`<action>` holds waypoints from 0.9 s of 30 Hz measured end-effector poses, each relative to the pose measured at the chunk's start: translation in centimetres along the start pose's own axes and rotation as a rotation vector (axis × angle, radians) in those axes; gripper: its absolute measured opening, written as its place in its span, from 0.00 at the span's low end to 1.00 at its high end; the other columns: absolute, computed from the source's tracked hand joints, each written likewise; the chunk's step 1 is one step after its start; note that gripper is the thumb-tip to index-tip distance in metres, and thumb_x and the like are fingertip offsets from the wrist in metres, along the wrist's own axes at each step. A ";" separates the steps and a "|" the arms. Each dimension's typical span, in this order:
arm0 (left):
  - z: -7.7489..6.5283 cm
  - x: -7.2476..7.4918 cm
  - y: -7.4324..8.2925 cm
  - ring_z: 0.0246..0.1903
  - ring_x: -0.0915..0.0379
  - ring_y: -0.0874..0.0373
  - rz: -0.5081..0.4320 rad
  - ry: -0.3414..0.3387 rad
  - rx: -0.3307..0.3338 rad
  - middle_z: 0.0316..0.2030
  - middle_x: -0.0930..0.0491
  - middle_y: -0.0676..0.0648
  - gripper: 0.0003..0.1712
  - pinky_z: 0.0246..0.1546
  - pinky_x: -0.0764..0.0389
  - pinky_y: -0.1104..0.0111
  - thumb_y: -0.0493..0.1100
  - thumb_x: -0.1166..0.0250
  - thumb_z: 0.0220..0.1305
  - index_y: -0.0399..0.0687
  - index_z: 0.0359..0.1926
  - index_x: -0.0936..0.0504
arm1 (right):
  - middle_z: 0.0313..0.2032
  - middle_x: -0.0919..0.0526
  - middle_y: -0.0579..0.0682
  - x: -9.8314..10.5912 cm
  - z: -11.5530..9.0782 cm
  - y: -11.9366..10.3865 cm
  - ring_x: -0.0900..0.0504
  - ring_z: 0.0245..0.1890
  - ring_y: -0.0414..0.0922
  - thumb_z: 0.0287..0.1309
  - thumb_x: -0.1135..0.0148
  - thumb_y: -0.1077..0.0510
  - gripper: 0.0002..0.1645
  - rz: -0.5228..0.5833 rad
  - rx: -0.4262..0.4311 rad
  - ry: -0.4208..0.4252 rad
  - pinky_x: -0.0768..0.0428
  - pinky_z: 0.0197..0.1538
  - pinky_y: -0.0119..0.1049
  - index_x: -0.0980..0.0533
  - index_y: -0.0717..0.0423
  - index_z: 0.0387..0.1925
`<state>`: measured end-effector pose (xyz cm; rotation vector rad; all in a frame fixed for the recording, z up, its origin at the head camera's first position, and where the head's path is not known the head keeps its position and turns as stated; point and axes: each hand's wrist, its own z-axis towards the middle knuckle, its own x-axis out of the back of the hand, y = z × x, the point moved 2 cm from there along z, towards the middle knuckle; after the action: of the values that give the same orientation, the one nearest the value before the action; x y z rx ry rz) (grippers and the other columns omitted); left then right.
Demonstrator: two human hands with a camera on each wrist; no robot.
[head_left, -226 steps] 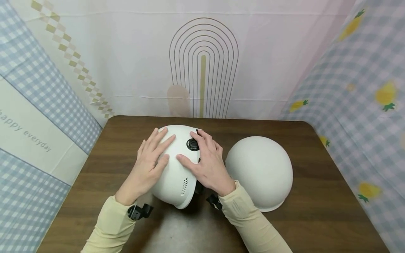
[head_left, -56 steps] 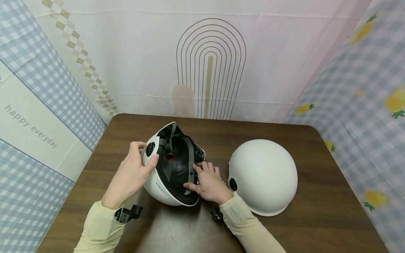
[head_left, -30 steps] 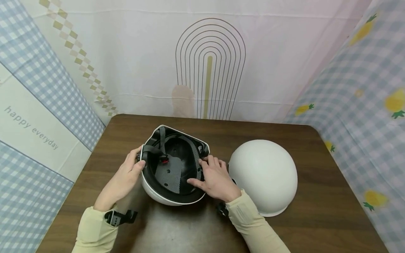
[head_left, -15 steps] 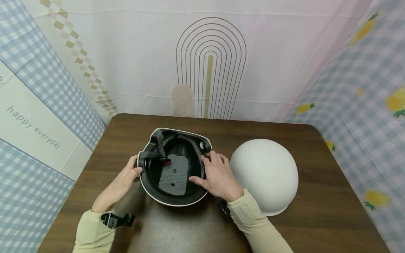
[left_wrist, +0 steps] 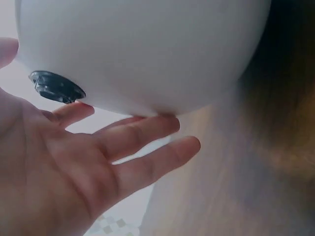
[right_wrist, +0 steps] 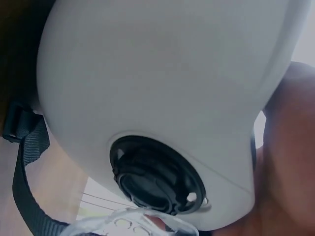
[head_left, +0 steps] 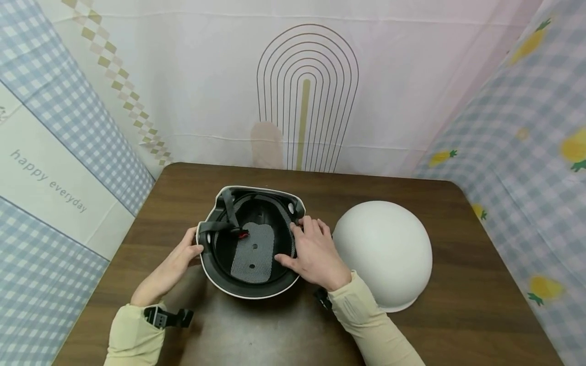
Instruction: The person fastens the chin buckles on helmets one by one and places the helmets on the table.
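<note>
A white helmet [head_left: 254, 291] lies upturned on the table, its black lining facing up. A black strap [head_left: 230, 208] with a red-marked buckle [head_left: 243, 234] crosses the inside at the left. My left hand [head_left: 176, 262] holds the helmet's left side, thumb at the rim; in the left wrist view its spread fingers [left_wrist: 147, 135] lie along the shell near a black knob [left_wrist: 56, 87]. My right hand [head_left: 316, 251] holds the right rim, thumb reaching inside. The right wrist view shows another black knob [right_wrist: 155, 174], a hanging strap [right_wrist: 24, 182] and a clear plastic piece [right_wrist: 123, 223].
A second white helmet [head_left: 383, 254] sits dome up just right of my right hand. Both are on a brown wooden table [head_left: 467, 284]. Patterned cloths hang behind the table [head_left: 192, 76] and at both sides.
The first helmet, dome up with both hands on it at first, has been turned over and levelled until its inside faces up. Over the last half second it barely moves.
</note>
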<state>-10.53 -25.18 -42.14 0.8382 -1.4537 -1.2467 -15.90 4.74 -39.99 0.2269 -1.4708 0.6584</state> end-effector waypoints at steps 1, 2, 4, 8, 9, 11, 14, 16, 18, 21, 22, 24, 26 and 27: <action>0.0 0.0 -0.1 0.50 0.30 0.66 -0.015 -0.008 0.004 0.57 0.35 0.32 0.24 0.48 0.24 0.68 0.35 0.59 0.72 0.33 0.66 0.46 | 0.51 0.30 0.57 0.0 0.0 0.0 0.32 0.54 0.53 0.54 0.37 0.30 0.47 -0.006 0.000 0.003 0.44 0.67 0.53 0.27 0.62 0.62; -0.1 0.0 -0.3 0.50 0.30 0.65 -0.028 -0.015 0.006 0.57 0.36 0.32 0.24 0.48 0.24 0.68 0.35 0.59 0.72 0.33 0.66 0.46 | 0.51 0.30 0.57 0.1 0.0 0.0 0.31 0.54 0.53 0.54 0.37 0.30 0.47 -0.016 0.000 0.004 0.43 0.66 0.52 0.27 0.62 0.62; -0.1 0.0 -0.5 0.50 0.29 0.65 -0.049 -0.030 0.003 0.57 0.36 0.32 0.23 0.49 0.24 0.66 0.35 0.59 0.72 0.32 0.65 0.46 | 0.51 0.30 0.56 0.1 0.0 -0.1 0.31 0.53 0.52 0.54 0.37 0.30 0.47 -0.030 0.000 0.002 0.40 0.65 0.51 0.28 0.62 0.62; -0.2 0.2 -0.8 0.50 0.29 0.64 -0.063 -0.040 -0.004 0.56 0.36 0.32 0.23 0.49 0.24 0.66 0.35 0.59 0.72 0.33 0.65 0.46 | 0.52 0.31 0.56 0.2 0.0 -0.1 0.32 0.53 0.51 0.55 0.36 0.32 0.47 -0.029 -0.011 -0.015 0.36 0.62 0.51 0.29 0.62 0.64; -0.2 0.2 -0.9 0.50 0.28 0.63 -0.067 -0.043 -0.007 0.56 0.36 0.32 0.23 0.49 0.24 0.66 0.35 0.59 0.72 0.33 0.65 0.46 | 0.52 0.31 0.56 0.3 0.0 -0.2 0.32 0.53 0.51 0.55 0.36 0.33 0.47 -0.027 -0.014 -0.018 0.36 0.62 0.50 0.30 0.62 0.64; -0.1 0.2 -0.9 0.50 0.28 0.63 -0.072 -0.047 -0.012 0.56 0.36 0.32 0.23 0.48 0.24 0.66 0.34 0.59 0.71 0.33 0.65 0.46 | 0.53 0.31 0.56 0.3 0.0 -0.2 0.32 0.53 0.51 0.55 0.36 0.33 0.47 -0.027 -0.018 -0.022 0.36 0.61 0.50 0.30 0.62 0.64; -0.2 0.3 -1.1 0.49 0.28 0.62 -0.080 -0.051 -0.019 0.56 0.36 0.32 0.23 0.48 0.24 0.66 0.34 0.59 0.71 0.32 0.65 0.46 | 0.54 0.31 0.56 0.3 0.0 -0.3 0.32 0.53 0.51 0.55 0.36 0.34 0.46 -0.031 -0.014 -0.023 0.36 0.62 0.51 0.30 0.62 0.64; -0.3 0.3 -1.1 0.50 0.28 0.63 -0.085 -0.053 -0.022 0.56 0.36 0.32 0.23 0.49 0.24 0.67 0.34 0.59 0.72 0.33 0.65 0.46 | 0.54 0.31 0.57 0.3 0.0 -0.3 0.32 0.53 0.51 0.55 0.35 0.34 0.46 -0.035 -0.008 -0.021 0.36 0.62 0.51 0.29 0.62 0.64; -0.4 0.3 -1.3 0.50 0.29 0.63 -0.091 -0.052 -0.024 0.56 0.36 0.32 0.24 0.49 0.24 0.67 0.34 0.59 0.72 0.34 0.66 0.46 | 0.55 0.30 0.57 0.4 0.1 -0.4 0.32 0.54 0.51 0.54 0.35 0.34 0.46 -0.037 -0.005 -0.020 0.36 0.61 0.52 0.29 0.62 0.63; -0.5 0.4 -1.4 0.52 0.30 0.62 -0.089 -0.058 -0.020 0.57 0.36 0.34 0.24 0.51 0.25 0.68 0.34 0.59 0.72 0.36 0.67 0.46 | 0.55 0.30 0.57 0.4 0.1 -0.4 0.32 0.54 0.51 0.53 0.34 0.34 0.47 -0.035 -0.006 -0.018 0.36 0.61 0.52 0.29 0.62 0.64; -0.5 0.4 -1.4 0.52 0.30 0.62 -0.079 -0.058 -0.018 0.58 0.35 0.34 0.24 0.51 0.25 0.68 0.34 0.58 0.71 0.37 0.67 0.45 | 0.55 0.31 0.57 0.3 0.2 -0.4 0.32 0.54 0.51 0.53 0.34 0.34 0.47 -0.033 -0.008 -0.018 0.36 0.61 0.52 0.29 0.62 0.64; -0.6 0.6 -1.4 0.54 0.30 0.62 -0.055 -0.064 -0.011 0.59 0.35 0.35 0.24 0.52 0.26 0.68 0.34 0.56 0.71 0.40 0.67 0.44 | 0.56 0.31 0.57 0.3 0.2 -0.4 0.32 0.55 0.52 0.52 0.33 0.33 0.48 -0.029 -0.010 -0.012 0.35 0.61 0.53 0.29 0.61 0.64; -0.7 0.8 -1.3 0.55 0.31 0.61 -0.014 -0.063 0.005 0.59 0.34 0.36 0.25 0.52 0.27 0.70 0.35 0.54 0.72 0.42 0.68 0.43 | 0.58 0.31 0.58 0.4 0.2 -0.4 0.33 0.57 0.52 0.51 0.33 0.32 0.49 -0.018 -0.018 -0.015 0.35 0.61 0.53 0.30 0.60 0.65; -0.7 0.9 -1.2 0.56 0.32 0.60 0.010 -0.058 0.018 0.60 0.34 0.36 0.25 0.53 0.27 0.70 0.36 0.53 0.73 0.44 0.69 0.43 | 0.58 0.32 0.58 0.4 0.2 -0.4 0.33 0.57 0.53 0.52 0.33 0.33 0.49 -0.007 -0.022 -0.016 0.35 0.61 0.54 0.31 0.59 0.65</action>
<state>-10.21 -26.45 -43.08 0.8113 -1.5159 -1.2616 -15.87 4.46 -39.53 0.2206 -1.4916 0.6362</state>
